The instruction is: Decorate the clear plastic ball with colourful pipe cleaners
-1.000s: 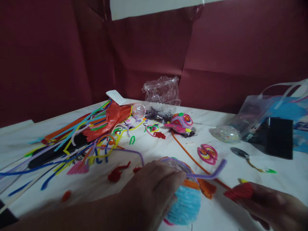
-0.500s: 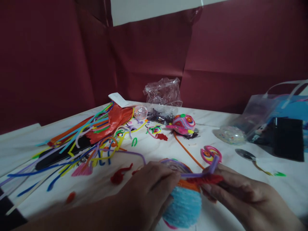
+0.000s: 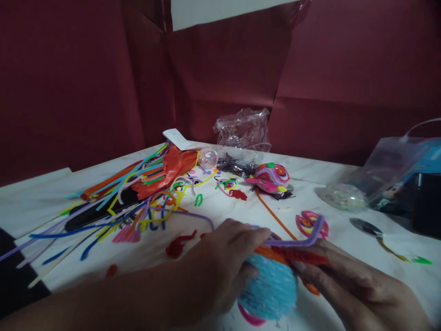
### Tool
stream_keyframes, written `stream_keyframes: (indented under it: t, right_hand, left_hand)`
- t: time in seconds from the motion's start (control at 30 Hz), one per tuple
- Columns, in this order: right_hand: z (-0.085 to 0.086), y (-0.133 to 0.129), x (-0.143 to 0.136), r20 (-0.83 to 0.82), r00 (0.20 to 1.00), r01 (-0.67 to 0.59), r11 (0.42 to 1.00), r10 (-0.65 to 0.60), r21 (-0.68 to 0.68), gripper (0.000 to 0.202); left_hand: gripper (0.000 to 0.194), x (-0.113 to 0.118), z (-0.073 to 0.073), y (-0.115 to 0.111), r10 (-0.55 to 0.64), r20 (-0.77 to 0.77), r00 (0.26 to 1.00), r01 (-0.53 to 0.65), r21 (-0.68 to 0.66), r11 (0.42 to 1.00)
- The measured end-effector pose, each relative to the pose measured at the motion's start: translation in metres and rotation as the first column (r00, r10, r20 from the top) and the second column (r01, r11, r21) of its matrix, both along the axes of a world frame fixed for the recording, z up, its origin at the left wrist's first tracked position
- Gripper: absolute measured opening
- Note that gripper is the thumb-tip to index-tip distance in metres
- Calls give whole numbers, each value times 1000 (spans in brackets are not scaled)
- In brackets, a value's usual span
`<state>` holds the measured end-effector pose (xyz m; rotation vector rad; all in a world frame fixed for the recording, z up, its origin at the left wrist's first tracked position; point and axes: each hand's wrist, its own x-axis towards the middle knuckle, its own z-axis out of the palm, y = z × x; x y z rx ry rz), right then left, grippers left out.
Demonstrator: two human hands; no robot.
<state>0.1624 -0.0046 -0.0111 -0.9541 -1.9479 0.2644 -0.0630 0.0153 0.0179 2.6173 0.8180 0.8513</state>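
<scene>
A light blue, ball-shaped pipe-cleaner craft (image 3: pixel 270 292) with an orange band sits between my hands, low in the head view. My left hand (image 3: pixel 230 257) is closed around its left side, thumb against the blue part. A purple pipe cleaner (image 3: pixel 292 243) runs from the left fingers across the top, its end bent upward. My right hand (image 3: pixel 358 280) pinches a fuzzy red piece (image 3: pixel 310 256) at the craft's right side. An orange bit (image 3: pixel 313 289) pokes out below the right fingers. The fingers hide part of the craft.
A bundle of coloured pipe cleaners (image 3: pixel 117 184) lies left beside red plastic wrapping (image 3: pixel 172 168). Farther back are a pink fish-like craft (image 3: pixel 270 178) and clear plastic packaging (image 3: pixel 244 131). A pink spiral piece (image 3: pixel 303 225), a clear dome (image 3: pixel 344 196) and a bag (image 3: pixel 392 161) are on the right.
The view has swung slightly left, so the scene sits farther right. The purple pipe cleaner's bent end now stands more openly above my right hand. Both hands remain on the craft.
</scene>
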Motion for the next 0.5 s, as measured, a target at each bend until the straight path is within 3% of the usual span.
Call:
stream_keyframes:
  t: [0.13, 0.33, 0.5]
  right_hand:
    - [0, 2, 2, -26, 999, -25, 999, 24, -22, 21]
    - [9, 4, -1, 9, 999, -54, 996, 53, 77, 30]
    - [0, 2, 2, 73, 997, -13, 995, 6, 95, 25]
  left_hand:
    - [56, -1, 10, 11, -26, 1, 1000, 26, -81, 996]
    - [30, 2, 21, 13, -77, -98, 992, 75, -21, 997]
    - [25, 6, 28, 8, -57, -205, 977, 51, -34, 998]
